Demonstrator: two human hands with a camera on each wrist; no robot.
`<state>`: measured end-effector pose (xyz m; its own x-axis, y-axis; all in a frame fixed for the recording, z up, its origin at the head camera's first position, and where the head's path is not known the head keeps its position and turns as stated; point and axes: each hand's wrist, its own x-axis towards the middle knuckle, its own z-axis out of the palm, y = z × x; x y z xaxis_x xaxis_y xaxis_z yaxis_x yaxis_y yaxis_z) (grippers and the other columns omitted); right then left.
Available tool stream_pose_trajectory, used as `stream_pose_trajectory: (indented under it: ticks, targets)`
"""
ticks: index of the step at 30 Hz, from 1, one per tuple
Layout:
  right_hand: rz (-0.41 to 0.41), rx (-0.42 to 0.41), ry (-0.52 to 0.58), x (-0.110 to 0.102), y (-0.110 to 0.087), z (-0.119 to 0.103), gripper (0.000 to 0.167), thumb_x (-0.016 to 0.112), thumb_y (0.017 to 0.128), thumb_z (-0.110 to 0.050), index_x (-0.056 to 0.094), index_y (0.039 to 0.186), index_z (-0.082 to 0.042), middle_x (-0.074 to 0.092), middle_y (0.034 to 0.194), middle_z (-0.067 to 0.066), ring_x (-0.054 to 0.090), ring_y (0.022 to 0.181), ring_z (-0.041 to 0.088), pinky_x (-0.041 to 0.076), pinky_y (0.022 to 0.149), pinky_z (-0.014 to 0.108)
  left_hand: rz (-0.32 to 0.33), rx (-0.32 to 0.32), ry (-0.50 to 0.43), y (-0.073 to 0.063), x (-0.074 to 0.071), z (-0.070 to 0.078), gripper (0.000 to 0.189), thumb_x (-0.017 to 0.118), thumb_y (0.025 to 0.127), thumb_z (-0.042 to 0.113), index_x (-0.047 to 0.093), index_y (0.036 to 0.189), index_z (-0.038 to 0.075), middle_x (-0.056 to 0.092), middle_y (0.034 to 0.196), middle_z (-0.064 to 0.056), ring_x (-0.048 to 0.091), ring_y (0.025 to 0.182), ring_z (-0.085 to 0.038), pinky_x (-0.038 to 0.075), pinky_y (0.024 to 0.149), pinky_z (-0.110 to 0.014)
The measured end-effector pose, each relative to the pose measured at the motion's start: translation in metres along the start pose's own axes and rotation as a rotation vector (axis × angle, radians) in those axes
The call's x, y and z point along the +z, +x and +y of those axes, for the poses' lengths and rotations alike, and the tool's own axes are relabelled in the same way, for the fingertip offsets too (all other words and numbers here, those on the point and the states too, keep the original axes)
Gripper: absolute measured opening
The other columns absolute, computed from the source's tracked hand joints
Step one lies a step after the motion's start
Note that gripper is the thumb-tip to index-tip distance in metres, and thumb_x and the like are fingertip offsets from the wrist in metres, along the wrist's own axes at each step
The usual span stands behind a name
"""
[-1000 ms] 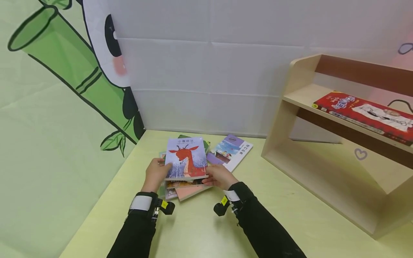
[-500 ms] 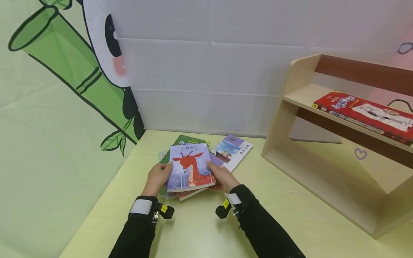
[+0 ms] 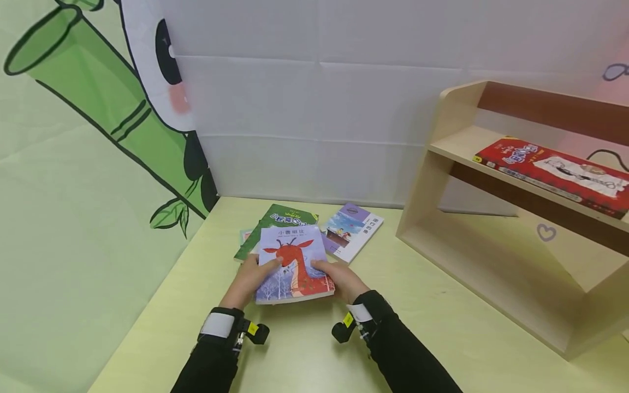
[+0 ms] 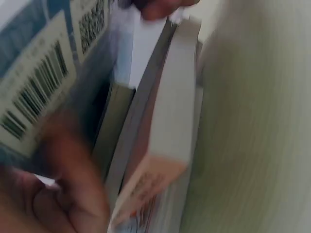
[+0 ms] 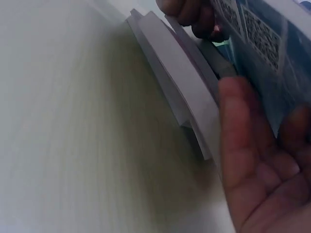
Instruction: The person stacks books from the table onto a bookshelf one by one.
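Observation:
A picture book with a red deer on a blue-lilac cover (image 3: 295,286) is gripped at its two sides by my left hand (image 3: 249,278) and my right hand (image 3: 343,277). Both thumbs lie on the front cover and the fingers go underneath. Its back cover with a barcode (image 4: 41,80) shows in the left wrist view, lifted over a pile of several books (image 4: 175,92). Right-hand fingers (image 5: 238,141) are curled beneath the book in the right wrist view. Just behind it lies a green book (image 3: 287,214), partly covered.
To the right of the pile, a purple-and-white book (image 3: 351,229) lies at an angle. A wooden two-level shelf (image 3: 417,196) stands at the right, with red books (image 3: 555,169) lying flat on its upper board. A white wall sheet (image 3: 314,109) backs the pale table (image 3: 304,355).
The deer book has come toward me, uncovering more of the green book behind. Both hands moved with it, and their thumbs now reach further onto its cover.

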<state>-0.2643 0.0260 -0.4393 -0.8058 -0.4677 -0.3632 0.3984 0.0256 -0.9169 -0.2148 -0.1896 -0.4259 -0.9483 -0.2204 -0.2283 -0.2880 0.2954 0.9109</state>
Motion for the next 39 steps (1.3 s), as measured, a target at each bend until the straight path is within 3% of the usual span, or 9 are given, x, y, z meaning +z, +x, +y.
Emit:
stream_pose_trajectory:
  ticks: [6, 11, 15, 17, 23, 26, 29, 33, 39]
  targets:
    - [-0.039, -0.086, 0.085, -0.007, -0.008, 0.004, 0.052, 0.061, 0.093, -0.027, 0.049, 0.135, 0.002, 0.067, 0.111, 0.008, 0.066, 0.092, 0.016, 0.054, 0.081, 0.028, 0.033, 0.023, -0.040, -0.003, 0.018, 0.002, 0.057, 0.064, 0.093, 0.029, 0.040, 0.133, -0.003, 0.058, 0.115, -0.021, 0.064, 0.089, -0.023, 0.055, 0.073, -0.029]
    - [-0.082, -0.104, 0.195, -0.017, -0.017, 0.007, 0.055, 0.059, 0.092, -0.018, 0.040, 0.142, -0.002, 0.062, 0.119, 0.009, 0.064, 0.099, 0.018, 0.053, 0.087, 0.031, 0.059, 0.078, -0.040, -0.008, 0.033, 0.005, 0.062, 0.065, 0.092, 0.024, 0.035, 0.139, -0.003, 0.053, 0.123, -0.023, 0.061, 0.099, -0.028, 0.054, 0.081, -0.035]
    - [-0.047, -0.123, 0.171, -0.026, -0.023, 0.006, 0.052, 0.059, 0.092, -0.013, 0.043, 0.138, 0.003, 0.064, 0.114, 0.009, 0.064, 0.094, 0.017, 0.054, 0.084, 0.030, 0.099, 0.133, -0.008, -0.011, 0.043, 0.009, 0.066, 0.066, 0.091, 0.027, 0.034, 0.140, -0.002, 0.050, 0.127, -0.022, 0.053, 0.107, -0.030, 0.047, 0.088, -0.040]
    - [-0.048, -0.147, 0.147, -0.031, -0.027, 0.003, 0.050, 0.059, 0.093, -0.012, 0.043, 0.138, 0.005, 0.064, 0.112, 0.009, 0.065, 0.093, 0.017, 0.055, 0.083, 0.030, 0.098, 0.156, -0.038, -0.012, 0.046, 0.012, 0.063, 0.067, 0.091, 0.027, 0.035, 0.137, -0.001, 0.052, 0.125, -0.022, 0.053, 0.104, -0.029, 0.048, 0.086, -0.040]
    - [-0.111, -0.178, 0.093, -0.053, -0.048, -0.006, 0.053, 0.060, 0.095, -0.013, 0.040, 0.143, 0.000, 0.061, 0.115, 0.010, 0.065, 0.097, 0.020, 0.055, 0.084, 0.036, 0.003, 0.156, -0.317, -0.016, 0.046, 0.028, 0.045, 0.061, 0.096, 0.024, 0.040, 0.130, 0.003, 0.059, 0.121, -0.023, 0.066, 0.083, -0.022, 0.056, 0.069, -0.033]
    - [-0.153, -0.180, 0.011, -0.069, -0.062, -0.010, 0.056, 0.062, 0.094, -0.014, 0.040, 0.144, -0.001, 0.062, 0.115, 0.011, 0.066, 0.097, 0.022, 0.055, 0.084, 0.038, -0.019, 0.179, -0.426, -0.018, 0.040, 0.038, 0.045, 0.058, 0.098, 0.021, 0.037, 0.134, 0.006, 0.056, 0.128, -0.018, 0.066, 0.087, -0.018, 0.056, 0.072, -0.031]
    - [-0.211, -0.190, -0.093, -0.085, -0.076, -0.015, 0.056, 0.063, 0.092, -0.013, 0.043, 0.143, 0.000, 0.063, 0.114, 0.012, 0.066, 0.096, 0.025, 0.056, 0.082, 0.039, -0.020, 0.218, -0.488, -0.021, 0.032, 0.046, 0.041, 0.055, 0.099, 0.020, 0.038, 0.134, 0.007, 0.059, 0.123, -0.013, 0.065, 0.089, -0.017, 0.056, 0.073, -0.030]
    - [-0.302, -0.220, -0.215, -0.103, -0.094, -0.023, 0.053, 0.064, 0.091, -0.012, 0.046, 0.139, 0.001, 0.063, 0.114, 0.015, 0.066, 0.097, 0.028, 0.056, 0.082, 0.041, -0.092, 0.262, -0.454, -0.026, 0.022, 0.052, 0.035, 0.053, 0.100, 0.022, 0.044, 0.130, 0.006, 0.066, 0.107, -0.005, 0.064, 0.089, -0.019, 0.055, 0.072, -0.030]
    - [-0.397, -0.247, -0.360, -0.117, -0.120, -0.039, 0.041, 0.061, 0.092, -0.008, 0.053, 0.130, 0.006, 0.067, 0.108, 0.018, 0.068, 0.091, 0.030, 0.057, 0.078, 0.041, -0.367, 0.346, -0.260, -0.034, 0.025, 0.055, 0.042, 0.057, 0.098, 0.019, 0.046, 0.133, -0.002, 0.066, 0.110, -0.011, 0.065, 0.094, -0.020, 0.055, 0.078, -0.032]
